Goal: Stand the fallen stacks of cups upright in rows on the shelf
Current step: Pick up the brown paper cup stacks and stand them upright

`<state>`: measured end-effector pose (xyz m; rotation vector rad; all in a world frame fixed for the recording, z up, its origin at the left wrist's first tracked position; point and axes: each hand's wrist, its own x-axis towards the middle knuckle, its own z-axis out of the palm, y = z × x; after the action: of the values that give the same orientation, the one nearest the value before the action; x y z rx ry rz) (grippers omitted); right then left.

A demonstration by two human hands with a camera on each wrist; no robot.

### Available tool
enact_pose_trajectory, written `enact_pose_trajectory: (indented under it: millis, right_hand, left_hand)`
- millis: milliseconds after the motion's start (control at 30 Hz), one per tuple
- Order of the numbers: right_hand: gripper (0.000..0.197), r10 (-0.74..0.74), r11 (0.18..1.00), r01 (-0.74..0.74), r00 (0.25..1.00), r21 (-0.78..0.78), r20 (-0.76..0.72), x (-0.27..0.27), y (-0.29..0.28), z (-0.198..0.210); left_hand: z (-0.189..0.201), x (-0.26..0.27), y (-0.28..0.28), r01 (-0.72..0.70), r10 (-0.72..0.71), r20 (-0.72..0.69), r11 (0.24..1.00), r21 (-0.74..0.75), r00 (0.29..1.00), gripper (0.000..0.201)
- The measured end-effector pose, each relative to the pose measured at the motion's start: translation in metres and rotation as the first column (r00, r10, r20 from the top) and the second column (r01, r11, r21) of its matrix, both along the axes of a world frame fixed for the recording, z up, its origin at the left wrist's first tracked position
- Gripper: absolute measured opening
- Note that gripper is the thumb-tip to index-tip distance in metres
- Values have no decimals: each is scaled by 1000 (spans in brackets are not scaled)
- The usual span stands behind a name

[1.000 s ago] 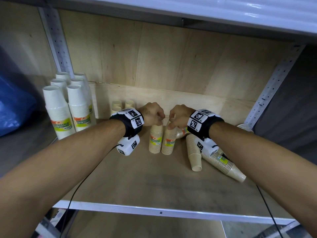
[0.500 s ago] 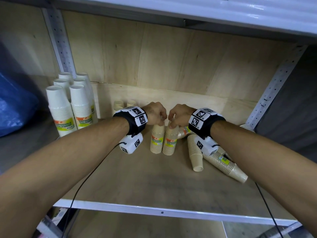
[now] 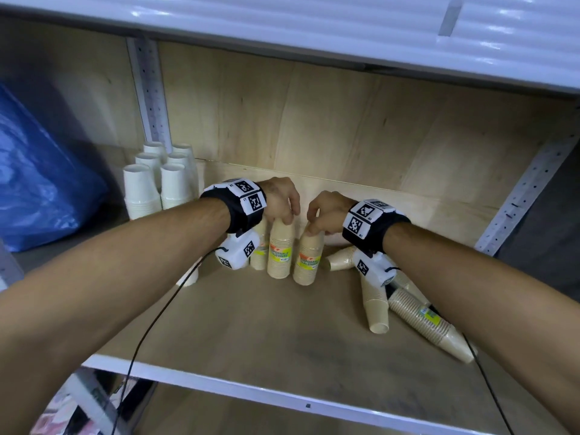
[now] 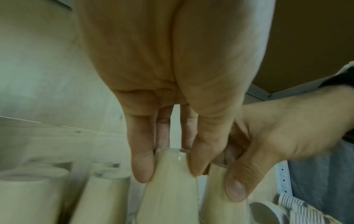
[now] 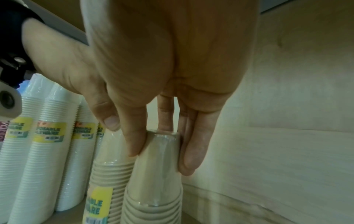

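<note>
Two tan cup stacks stand upright side by side on the wooden shelf [image 3: 251,334]. My left hand [image 3: 287,218] pinches the top of the left stack [image 3: 280,252]; in the left wrist view its fingers [image 4: 142,169] and thumb clasp the top cup [image 4: 168,189]. My right hand [image 3: 312,229] grips the top of the right stack [image 3: 308,262], with its fingers [image 5: 134,142] around the wrapped top cup [image 5: 159,174]. A third upright tan stack [image 3: 260,246] stands just left of them. Three fallen tan stacks lie at the right [image 3: 375,306] [image 3: 430,324] [image 3: 342,257].
Several white cup stacks [image 3: 157,183] stand in rows at the shelf's left end, also seen in the right wrist view [image 5: 47,151]. A blue bag [image 3: 40,183] lies beyond them. The upper shelf [image 3: 314,23] hangs overhead. Perforated uprights [image 3: 521,196] frame the bay.
Both hands keep hold of the tops of the two upright stacks. The pair now stands closer to the tan stack on its left. The head view has shifted.
</note>
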<state>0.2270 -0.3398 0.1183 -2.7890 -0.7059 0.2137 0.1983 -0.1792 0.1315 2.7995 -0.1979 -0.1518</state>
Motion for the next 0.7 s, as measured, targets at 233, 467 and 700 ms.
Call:
enact_pose_trajectory:
  millis: [233, 467, 700]
  right_hand:
    - [29, 82, 996, -82, 997, 29, -15, -1, 42, -2]
    - [28, 146, 989, -145, 988, 30, -51, 0, 74, -9]
    - [22, 182, 983, -179, 980, 49, -74, 1, 93, -20]
  left_hand:
    - [-4, -9, 37, -103, 103, -40, 995, -5, 994, 20]
    - [-10, -19, 58, -160, 158, -97, 987, -8, 983, 23]
    - [-18, -22, 72, -193, 188, -132, 981, -26, 973, 23]
